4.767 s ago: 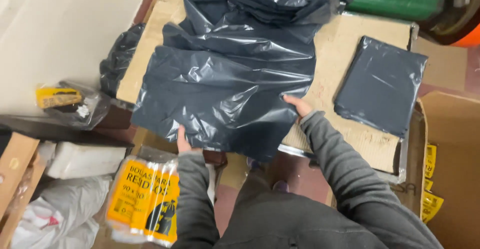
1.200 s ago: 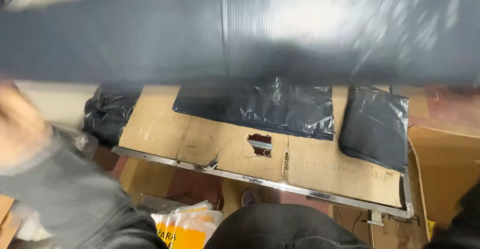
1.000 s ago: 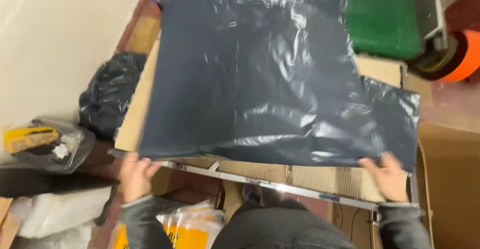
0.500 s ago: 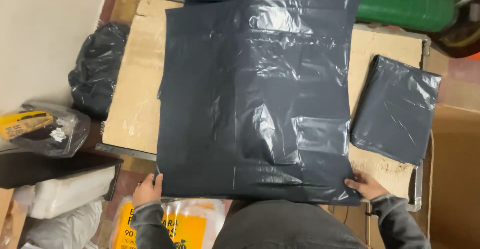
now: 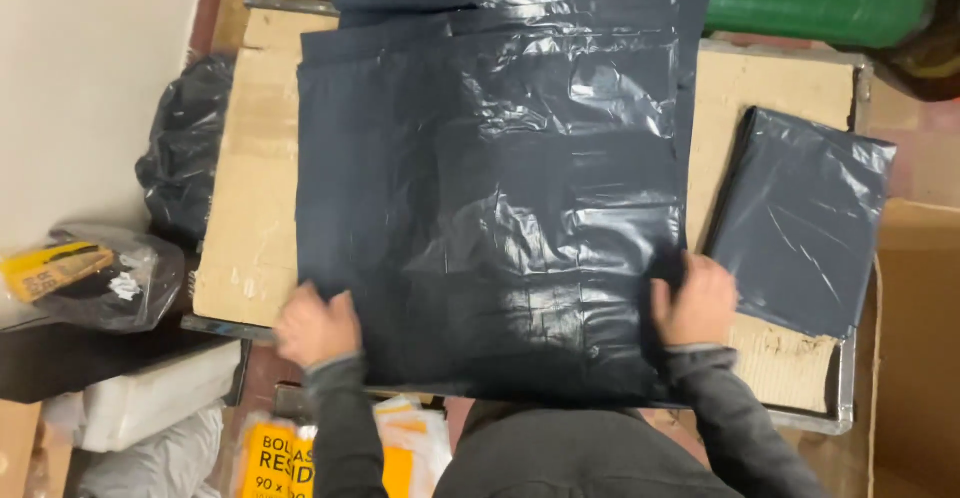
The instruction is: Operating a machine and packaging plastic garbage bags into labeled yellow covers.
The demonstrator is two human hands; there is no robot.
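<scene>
Cardboard-topped table (image 5: 255, 228): folded bag stack (image 5: 805, 218) beside spread bag (image 5: 490, 188)

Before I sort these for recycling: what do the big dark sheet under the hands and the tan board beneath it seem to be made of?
The dark bag looks like thin plastic film, dark grey and glossy: it wrinkles finely and catches the light. The board under it looks like corrugated cardboard, matte tan, with scuffed, torn patches at its edges. Both hands, left and right, press the bag flat.

**Even indoor light, sharp frame**

Soft overhead light falls evenly; pale glare streaks the creased dark plastic sheet (image 5: 500, 188) at centre. Shadows are faint. Focus is crisp throughout, with slight softness toward the lower corners.
</scene>
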